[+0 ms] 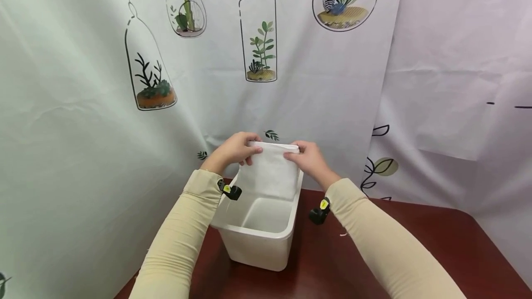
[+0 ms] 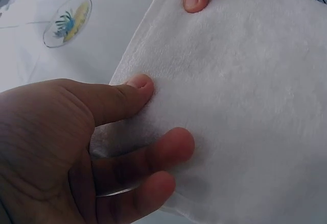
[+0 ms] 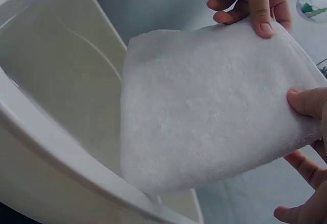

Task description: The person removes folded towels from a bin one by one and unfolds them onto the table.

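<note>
Between both hands hangs a folded white fuzzy cloth [image 1: 272, 170], held by its top edge over the far end of a white plastic bin [image 1: 266, 233]. My left hand [image 1: 239, 148] pinches the upper left corner, thumb on the near face; in the left wrist view the left hand [image 2: 66, 132] shows two more fingers against the cloth [image 2: 240, 81]. The upper right corner is pinched by my right hand [image 1: 308, 158], its thumb also in front. In the right wrist view, the cloth [image 3: 204, 106] has its lower edge inside the bin's rim [image 3: 66, 152].
The bin stands on a dark red table [image 1: 345, 262]. Behind and to the left hangs a white curtain [image 1: 208, 96] printed with plants in glass jars. Small black cameras [image 1: 318, 216] sit on both wrists.
</note>
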Motion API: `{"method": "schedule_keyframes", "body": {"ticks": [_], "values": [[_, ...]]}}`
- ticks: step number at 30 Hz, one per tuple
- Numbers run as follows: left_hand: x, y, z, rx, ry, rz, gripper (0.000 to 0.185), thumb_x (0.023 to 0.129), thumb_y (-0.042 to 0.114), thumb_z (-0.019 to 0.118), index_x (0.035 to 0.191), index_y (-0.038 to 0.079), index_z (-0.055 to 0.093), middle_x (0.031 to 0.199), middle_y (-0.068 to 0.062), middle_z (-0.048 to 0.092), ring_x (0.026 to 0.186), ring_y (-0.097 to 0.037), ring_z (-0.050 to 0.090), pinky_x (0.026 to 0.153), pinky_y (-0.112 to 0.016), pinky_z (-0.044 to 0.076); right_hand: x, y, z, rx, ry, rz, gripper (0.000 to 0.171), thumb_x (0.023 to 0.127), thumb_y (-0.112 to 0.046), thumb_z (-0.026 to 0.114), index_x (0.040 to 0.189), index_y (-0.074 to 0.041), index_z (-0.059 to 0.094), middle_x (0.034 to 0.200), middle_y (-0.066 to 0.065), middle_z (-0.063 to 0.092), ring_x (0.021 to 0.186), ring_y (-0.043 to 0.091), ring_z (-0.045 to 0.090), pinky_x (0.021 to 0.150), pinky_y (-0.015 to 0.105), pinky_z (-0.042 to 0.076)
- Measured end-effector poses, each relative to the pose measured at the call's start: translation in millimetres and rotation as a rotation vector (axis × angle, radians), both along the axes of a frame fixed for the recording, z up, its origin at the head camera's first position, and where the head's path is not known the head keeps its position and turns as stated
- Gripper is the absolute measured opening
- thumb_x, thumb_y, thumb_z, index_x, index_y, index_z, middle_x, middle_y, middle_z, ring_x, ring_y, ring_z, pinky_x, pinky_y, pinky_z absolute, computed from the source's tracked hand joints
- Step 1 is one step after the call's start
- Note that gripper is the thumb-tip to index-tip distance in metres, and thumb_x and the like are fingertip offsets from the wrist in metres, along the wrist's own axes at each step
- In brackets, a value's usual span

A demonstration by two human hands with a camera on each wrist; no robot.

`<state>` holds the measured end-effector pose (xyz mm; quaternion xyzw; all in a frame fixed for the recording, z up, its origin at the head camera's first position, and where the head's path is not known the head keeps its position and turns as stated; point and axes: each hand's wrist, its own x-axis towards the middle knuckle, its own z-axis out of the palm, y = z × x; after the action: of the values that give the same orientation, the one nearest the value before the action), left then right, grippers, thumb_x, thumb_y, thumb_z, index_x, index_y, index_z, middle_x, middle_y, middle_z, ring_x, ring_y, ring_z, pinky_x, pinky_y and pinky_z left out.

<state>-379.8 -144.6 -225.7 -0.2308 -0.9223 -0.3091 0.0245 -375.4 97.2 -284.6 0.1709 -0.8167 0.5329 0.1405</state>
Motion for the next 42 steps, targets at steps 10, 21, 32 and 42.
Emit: {"method": "schedule_keyframes", "body": {"ticks": [10, 21, 32, 42], "values": [[18.4, 17.1, 25.4, 0.009, 0.056, -0.029, 0.021, 0.099, 0.02, 0.067, 0.117, 0.011, 0.065, 0.064, -0.01, 0.063, 0.057, -0.023, 0.065, 0.056, -0.042, 0.057, 22.4, 19.7, 27.7, -0.007, 0.034, -0.025, 0.023, 0.089, -0.016, 0.077, 0.107, -0.003, 0.073, 0.111, 0.015, 0.072, 0.096, 0.028, 0.067, 0.074, 0.039, 0.056], [34.7, 39.3, 39.2, 0.013, 0.081, -0.029, 0.026, 0.099, 0.021, 0.068, 0.122, 0.011, 0.064, 0.065, -0.011, 0.065, 0.057, -0.022, 0.066, 0.055, -0.038, 0.056, 40.6, 44.1, 42.2, 0.008, 0.087, -0.033, 0.024, 0.089, -0.016, 0.078, 0.109, -0.002, 0.073, 0.111, 0.015, 0.072, 0.101, 0.029, 0.067, 0.074, 0.038, 0.056], [45.4, 61.9, 36.4, 0.05, 0.104, -0.035, 0.026, 0.098, 0.023, 0.069, 0.122, 0.014, 0.065, 0.064, -0.009, 0.065, 0.054, -0.02, 0.064, 0.052, -0.035, 0.054, 54.1, 69.6, 39.9, -0.007, 0.112, -0.042, 0.027, 0.09, -0.019, 0.079, 0.11, -0.003, 0.073, 0.108, 0.013, 0.073, 0.094, 0.023, 0.067, 0.071, 0.033, 0.055], [65.1, 86.0, 37.2, 0.023, 0.129, -0.047, 0.027, 0.098, 0.027, 0.069, 0.123, 0.018, 0.065, 0.061, -0.006, 0.065, 0.054, -0.019, 0.064, 0.054, -0.031, 0.052, 75.4, 95.1, 39.0, 0.008, 0.158, -0.071, 0.031, 0.089, -0.023, 0.079, 0.113, -0.003, 0.073, 0.107, 0.011, 0.073, 0.089, 0.015, 0.064, 0.071, 0.03, 0.053]]}}
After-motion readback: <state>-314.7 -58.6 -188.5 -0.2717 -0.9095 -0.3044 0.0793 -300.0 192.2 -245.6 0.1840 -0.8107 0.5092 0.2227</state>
